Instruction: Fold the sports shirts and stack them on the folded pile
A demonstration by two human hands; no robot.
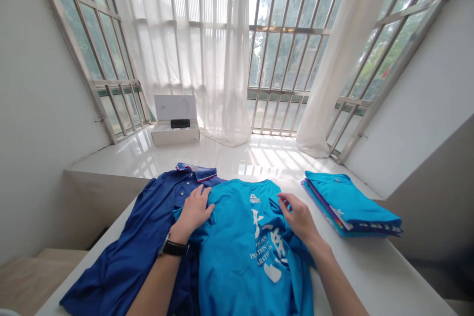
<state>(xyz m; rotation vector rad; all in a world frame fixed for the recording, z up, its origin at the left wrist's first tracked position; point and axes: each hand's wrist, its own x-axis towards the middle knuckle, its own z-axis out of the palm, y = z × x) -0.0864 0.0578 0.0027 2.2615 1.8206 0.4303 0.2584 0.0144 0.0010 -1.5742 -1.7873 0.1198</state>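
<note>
A bright blue T-shirt (244,256) with white lettering lies spread on the white table (374,276), on top of a dark blue polo shirt (144,247). My left hand (194,210), with a black watch at the wrist, rests flat on the T-shirt's left shoulder, fingers stretched out. My right hand (298,217) lies at the T-shirt's right shoulder, its fingers bent onto the cloth near the sleeve; whether it pinches the fabric is unclear.
A stack of folded shirts (350,205) sits at the table's right. Behind the table a white sill carries an open white box (175,126) holding a black device. Barred windows and sheer curtains stand beyond. Walls close in on both sides.
</note>
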